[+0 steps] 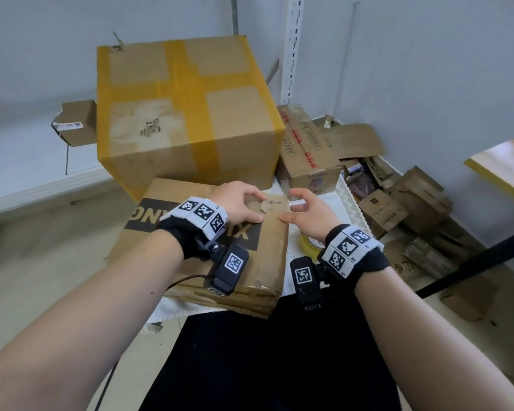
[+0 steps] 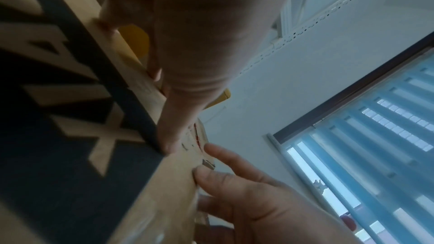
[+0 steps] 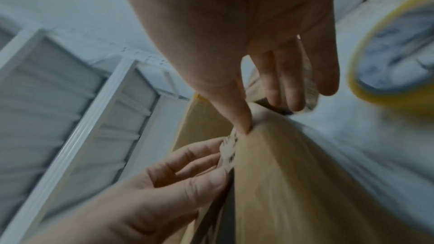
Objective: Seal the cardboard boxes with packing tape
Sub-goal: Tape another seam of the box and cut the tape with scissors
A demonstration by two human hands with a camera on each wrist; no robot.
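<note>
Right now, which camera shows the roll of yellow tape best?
The right wrist view: the tape roll fills the upper right, yellow rim and pale core plain though blurred, lying on white cloth. The head view shows only a sliver behind the right hand, beside the flattened box. The left wrist view doesn't show it.

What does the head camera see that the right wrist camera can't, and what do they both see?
Only the head view shows the big taped box, the loose cardboard pile on the floor and both wristbands.

Only the right wrist view shows the white shelf frame overhead, plus the right thumb pressing the cardboard edge, seen from the palm side.

Both show the flattened box, the yellow tape roll, the left hand and the right hand.
</note>
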